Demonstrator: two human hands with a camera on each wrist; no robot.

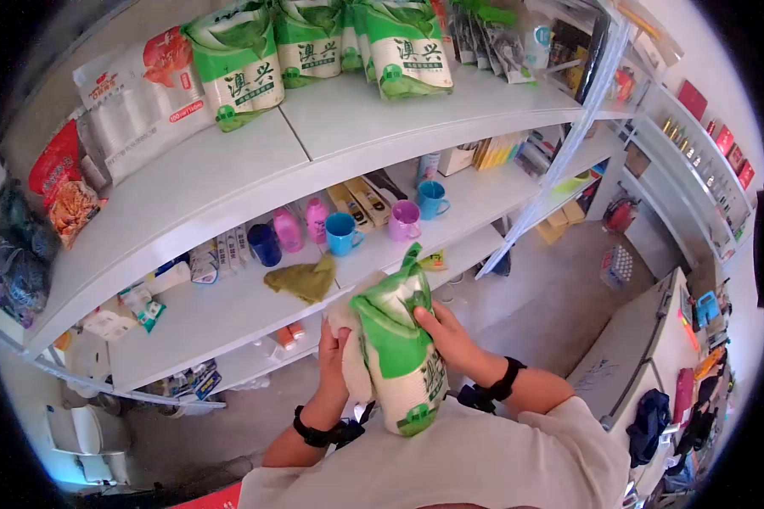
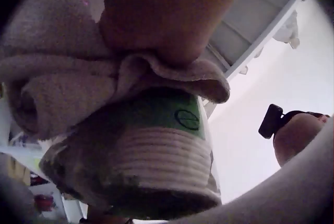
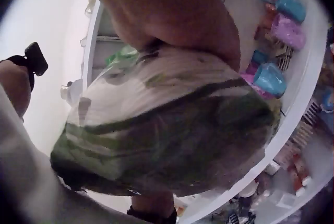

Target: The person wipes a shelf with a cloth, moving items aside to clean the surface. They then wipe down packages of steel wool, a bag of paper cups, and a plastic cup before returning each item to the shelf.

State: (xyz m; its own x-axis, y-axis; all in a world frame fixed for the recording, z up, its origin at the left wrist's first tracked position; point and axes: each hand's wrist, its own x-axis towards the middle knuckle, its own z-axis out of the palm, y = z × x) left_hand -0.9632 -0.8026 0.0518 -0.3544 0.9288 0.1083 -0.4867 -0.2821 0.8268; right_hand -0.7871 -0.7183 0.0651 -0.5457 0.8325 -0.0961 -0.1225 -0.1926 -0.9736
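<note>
A green-and-white plastic pack [image 1: 399, 348], with a ribbed white stack like disposable cups inside, stands tilted in front of the person's chest. The right hand [image 1: 454, 339] grips it at the upper right side, thumb on the front. A beige cloth [image 1: 356, 369] is in the left hand [image 1: 333, 360], bunched against the pack's left side. In the left wrist view, the folded cloth [image 2: 68, 88] lies along the pack [image 2: 162, 156]. Seen from the right wrist, the pack [image 3: 156, 114] hides the right fingertips.
More green-and-white packs [image 1: 242, 72] line the top shelf [image 1: 356, 136]. Below stand blue mugs [image 1: 341, 233], a purple mug [image 1: 404, 219] and pink bottles [image 1: 287, 231]. An olive cloth [image 1: 304, 280] hangs over the middle shelf's edge. A white cabinet [image 1: 624, 348] stands at right.
</note>
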